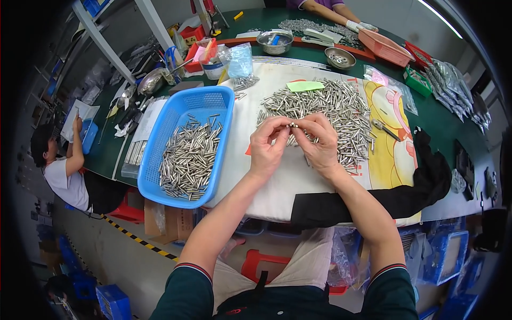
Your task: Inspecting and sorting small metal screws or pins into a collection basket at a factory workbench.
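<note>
Both hands meet above the white cloth (277, 186) that covers the near part of the table (442, 114). The left hand (266, 144) and the right hand (317, 141) are brought together fingertip to fingertip, and each pinches one end of a small metal pin (293, 125) held level between them. The thumb and forefinger of each hand are closed on that pin; the remaining fingers curl loosely beneath. The pin sits just above the near edge of a large loose pile of metal pins (330, 109), which spreads over the cloth beyond and to the right of the hands. A pale green slip of paper (305, 85) lies at the far edge of this pile. To the left of the hands, a blue plastic basket (176, 114) rests on the cloth edge and holds a second heap of like pins (189, 157). A black cloth (426, 184) hangs over the near right edge of the table. Farther back stand two steel bowls (274, 41), a clear plastic bag (240, 60) and an orange tray (384, 47). At the far side, another person's hands (357, 25) work at a further scatter of small metal parts. A second person (64, 170) sits at the left end of the table.
</note>
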A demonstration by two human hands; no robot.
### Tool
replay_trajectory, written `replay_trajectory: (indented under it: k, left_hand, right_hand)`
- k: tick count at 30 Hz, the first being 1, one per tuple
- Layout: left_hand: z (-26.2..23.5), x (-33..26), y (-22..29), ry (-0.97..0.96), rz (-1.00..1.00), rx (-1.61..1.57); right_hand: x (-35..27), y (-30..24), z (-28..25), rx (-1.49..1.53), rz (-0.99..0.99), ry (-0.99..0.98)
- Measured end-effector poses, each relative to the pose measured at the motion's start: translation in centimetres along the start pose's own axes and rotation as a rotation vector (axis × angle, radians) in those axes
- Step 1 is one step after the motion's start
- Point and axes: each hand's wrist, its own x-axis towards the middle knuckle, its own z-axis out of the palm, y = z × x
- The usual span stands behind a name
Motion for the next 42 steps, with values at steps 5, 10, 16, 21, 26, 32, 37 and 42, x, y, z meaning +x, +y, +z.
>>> replay_trajectory:
  k: [5,10,16,21,26,32,37,42]
  left_hand:
    - [-0.01,-0.03,0.13,0.005,-0.023,-0.023]
    - [0.36,0.02,0.23,0.048,-0.025,-0.034]
    - [0.25,-0.05,0.37,0.052,-0.048,-0.028]
    - [0.27,-0.04,0.52,0.045,-0.072,-0.041]
    - [0.25,-0.01,0.51,0.051,-0.049,-0.003]
    - [0.16,-0.05,0.51,0.039,-0.034,0.107]
    - [0.24,0.02,0.61,0.022,-0.184,-0.081]
    - [-0.42,0.24,0.34,0.014,-0.344,-0.217]
  right_hand:
    - [0.08,-0.11,0.01,-0.006,-0.005,0.0]
    - [-0.01,-0.03,0.04,-0.001,0.004,0.007]
    - [-0.03,0.0,0.03,-0.007,0.007,-0.01]
    - [-0.18,0.41,-0.08,-0.021,-0.018,-0.037]
    - [-0.14,0.37,0.03,-0.008,-0.031,-0.03]
    - [-0.1,0.09,-0.02,0.006,0.023,-0.035]
    - [-0.14,0.27,-0.08,0.019,0.127,-0.071]
    - [-0.07,0.04,0.11,0.102,0.294,-0.109]
